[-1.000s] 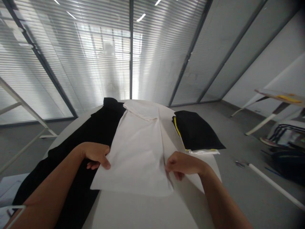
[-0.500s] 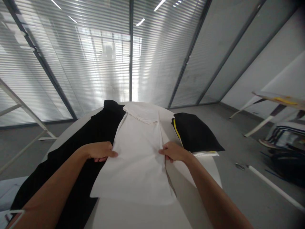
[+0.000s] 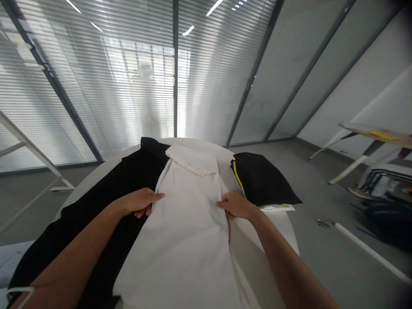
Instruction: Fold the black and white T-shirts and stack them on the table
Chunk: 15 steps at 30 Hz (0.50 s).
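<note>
A white garment (image 3: 189, 219) with a folded far end stretches from the middle of the round table towards me. My left hand (image 3: 143, 202) pinches its left edge, the thumb lying on top and the fingers curled beneath. On the opposite edge, at about the same height, my right hand (image 3: 235, 205) pinches the cloth in the same way. A long black garment (image 3: 106, 206) lies spread to the left, under my left forearm. Beyond my right hand rests a stack of folded black cloth (image 3: 265, 178) with yellow and white edges showing.
The white round table (image 3: 199, 141) ends near a glass wall with blinds (image 3: 138, 98). A white metal frame (image 3: 38, 148) stands at left. To the right are a wooden table (image 3: 380, 134), dark bags (image 3: 386, 223) and a white pole (image 3: 370, 253) on the floor.
The white garment has come towards me, its near edge now reaching the bottom of the view. My left hand has shifted slightly right and up; my right hand has barely moved.
</note>
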### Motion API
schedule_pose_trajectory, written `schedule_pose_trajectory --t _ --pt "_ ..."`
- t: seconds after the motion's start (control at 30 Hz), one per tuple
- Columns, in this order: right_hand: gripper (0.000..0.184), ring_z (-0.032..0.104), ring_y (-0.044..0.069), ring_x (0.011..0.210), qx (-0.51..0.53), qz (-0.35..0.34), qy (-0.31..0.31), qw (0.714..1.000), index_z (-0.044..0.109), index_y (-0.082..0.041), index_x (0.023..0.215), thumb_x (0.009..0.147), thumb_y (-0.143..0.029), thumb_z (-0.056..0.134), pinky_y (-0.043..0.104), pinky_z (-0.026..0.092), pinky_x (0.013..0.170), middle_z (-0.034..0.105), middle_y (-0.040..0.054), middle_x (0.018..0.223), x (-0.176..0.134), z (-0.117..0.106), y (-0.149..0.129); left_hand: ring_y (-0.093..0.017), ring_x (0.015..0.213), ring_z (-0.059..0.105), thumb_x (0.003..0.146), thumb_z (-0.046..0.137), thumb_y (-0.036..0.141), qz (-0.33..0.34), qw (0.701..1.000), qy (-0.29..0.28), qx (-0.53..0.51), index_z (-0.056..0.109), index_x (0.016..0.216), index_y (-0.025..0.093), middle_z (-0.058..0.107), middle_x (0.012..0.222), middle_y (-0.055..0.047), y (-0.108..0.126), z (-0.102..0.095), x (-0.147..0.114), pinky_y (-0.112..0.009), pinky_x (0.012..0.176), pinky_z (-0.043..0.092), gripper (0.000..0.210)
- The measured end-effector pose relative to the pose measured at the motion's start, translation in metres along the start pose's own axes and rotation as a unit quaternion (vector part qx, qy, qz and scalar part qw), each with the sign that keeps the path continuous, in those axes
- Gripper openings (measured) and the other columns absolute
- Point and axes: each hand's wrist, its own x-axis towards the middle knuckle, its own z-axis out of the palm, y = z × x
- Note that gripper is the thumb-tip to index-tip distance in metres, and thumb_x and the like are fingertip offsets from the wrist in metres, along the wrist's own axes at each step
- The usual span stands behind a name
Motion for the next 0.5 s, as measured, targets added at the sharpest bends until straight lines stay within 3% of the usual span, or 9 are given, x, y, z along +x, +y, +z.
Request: schedule_pose_trajectory --t 0.07,0.23,0.3,0.37,0.43,0.5 --pt "0.04 0.057 0.013 0.046 0.027 -0.002 -0.033 0.999 0.054 -0.017 0.054 0.085 -0.043 0.053 0.023 0.042 0.049 0.064 0.0055 0.054 -0.004 -0.003 0.005 -0.008 0.033 0.034 0.077 0.049 0.074 0.029 0.999 -0.031 0.024 0.049 0.047 0.016 0.046 0.04 -0.001 0.002 -0.002 -0.005 -0.023 0.036 0.023 0.065" --pt "0.045 0.052 0.011 0.042 0.037 -0.001 -0.17 0.985 0.052 -0.016 0.05 0.08 -0.049 0.06 0.02 0.039 0.043 0.061 0.0044 0.05 -0.018 -0.015 0.012 -0.009 0.032 0.037 0.082 0.046 0.07 0.026 0.974 -0.201 0.102 0.053 0.043 0.016 0.052 0.042 -0.005 0.005 -0.007 -0.019 -0.024 0.036 0.024 0.067" --pt "0.048 0.055 0.012 0.044 0.043 0.012 -0.187 0.981 0.055 -0.015 0.052 0.082 -0.053 0.057 0.021 0.043 0.045 0.064 0.0069 0.055 -0.017 -0.02 0.012 -0.009 0.033 0.041 0.082 0.042 0.072 0.027 0.974 -0.203 0.095 0.058 0.05 0.014 0.06 0.051 -0.008 0.006 -0.01 -0.016 -0.023 0.036 0.027 0.068" --pt "0.052 0.059 0.014 0.048 0.05 0.029 -0.16 0.985 0.059 -0.014 0.058 0.087 -0.057 0.049 0.024 0.047 0.049 0.067 0.0104 0.064 -0.01 -0.024 0.011 -0.01 0.036 0.046 0.083 0.039 0.072 0.045 0.989 -0.117 0.074 0.063 0.06 0.013 0.065 0.06 -0.008 0.007 -0.015 -0.008 -0.023 0.038 0.03 0.067" --pt "0.056 0.063 0.017 0.054 0.024 0.055 -0.093 0.994 0.062 -0.013 0.066 0.091 -0.057 0.04 0.027 0.049 0.053 0.07 0.014 0.072 0.002 -0.03 0.007 -0.011 0.042 0.051 0.084 0.041 0.065 0.074 0.995 0.033 0.066 0.066 0.07 0.013 0.067 0.066 -0.007 0.011 -0.025 0.006 -0.023 0.041 0.035 0.058" --pt "0.056 0.069 0.022 0.07 -0.043 0.083 0.004 0.996 0.066 -0.011 0.079 0.095 -0.054 0.034 0.031 0.052 0.063 0.071 0.0179 0.086 0.015 -0.035 0.001 -0.014 0.052 0.057 0.085 0.044 0.052 0.093 0.972 0.194 0.089 0.068 0.076 0.014 0.068 0.071 -0.006 0.016 -0.037 0.024 -0.024 0.049 0.041 0.045"
